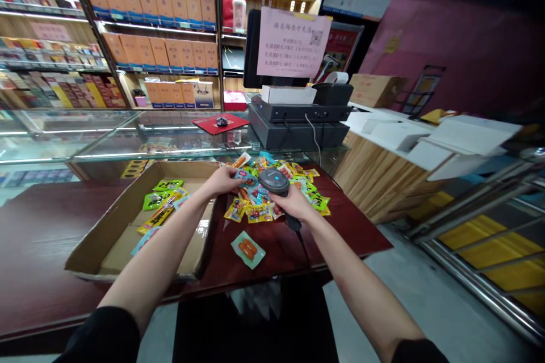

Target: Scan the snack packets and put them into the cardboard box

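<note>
My right hand (293,203) is closed round the handle of a dark grey barcode scanner (273,180), its head over a heap of small snack packets (259,214) in several colours. At the heap's left side, my left hand (223,180) grips a blue snack packet (246,177) by its edge, close to the scanner's head. A clear packet with small sausages (248,249) lies apart on the dark red table, nearer to me. To the left stands a shallow cardboard box (106,221) with several green, yellow and blue packets (156,199) inside.
Behind the table (340,232) runs a glass counter (170,135) with a mouse on a red mat (219,123). A cash register (298,125) and a monitor bearing a pink notice (292,42) stand at its right. The scanner's cable (304,247) hangs toward me.
</note>
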Motion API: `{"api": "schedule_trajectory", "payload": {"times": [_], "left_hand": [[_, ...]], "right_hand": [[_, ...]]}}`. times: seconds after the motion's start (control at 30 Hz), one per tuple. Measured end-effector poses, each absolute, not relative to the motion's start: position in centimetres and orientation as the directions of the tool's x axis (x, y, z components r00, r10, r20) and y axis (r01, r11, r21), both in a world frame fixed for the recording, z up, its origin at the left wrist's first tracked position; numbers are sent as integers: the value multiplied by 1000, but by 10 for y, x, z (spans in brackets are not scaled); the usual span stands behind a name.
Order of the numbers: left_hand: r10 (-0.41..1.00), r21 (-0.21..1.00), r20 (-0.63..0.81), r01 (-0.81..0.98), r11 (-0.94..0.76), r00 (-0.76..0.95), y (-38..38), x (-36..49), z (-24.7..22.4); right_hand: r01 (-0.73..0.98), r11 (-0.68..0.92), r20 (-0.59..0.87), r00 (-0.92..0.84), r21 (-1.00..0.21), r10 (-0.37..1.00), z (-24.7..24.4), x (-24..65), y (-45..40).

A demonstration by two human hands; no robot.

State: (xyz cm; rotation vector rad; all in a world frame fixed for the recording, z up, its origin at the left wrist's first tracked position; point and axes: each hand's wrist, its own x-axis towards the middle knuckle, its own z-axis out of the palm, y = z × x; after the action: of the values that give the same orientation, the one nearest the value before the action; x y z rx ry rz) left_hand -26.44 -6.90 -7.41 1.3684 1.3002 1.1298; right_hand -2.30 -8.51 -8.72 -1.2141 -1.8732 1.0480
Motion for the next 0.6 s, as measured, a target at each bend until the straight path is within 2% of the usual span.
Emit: {"api": "schedule_trajectory", "payload": {"times": [0.1, 0.2, 0.3, 0.6], "left_hand": [[987, 982, -106, 170, 85, 119, -69, -272, -71], [982, 987, -156, 65, 149, 103, -68, -277, -73], [985, 989, -148, 6, 149, 91, -68, -278, -75], [998, 993, -27, 116, 20, 64, -66, -269, -80]], "right_hand": [[340, 183, 46, -376, -923, 926, -94, -28, -93], [321, 104, -30, -386, -941, 922, -100, -35, -104], [344, 74, -69, -386, -936, 920, -102, -41, -113], [315, 82, -59, -413, -946, 909, -94, -46, -121]]}}
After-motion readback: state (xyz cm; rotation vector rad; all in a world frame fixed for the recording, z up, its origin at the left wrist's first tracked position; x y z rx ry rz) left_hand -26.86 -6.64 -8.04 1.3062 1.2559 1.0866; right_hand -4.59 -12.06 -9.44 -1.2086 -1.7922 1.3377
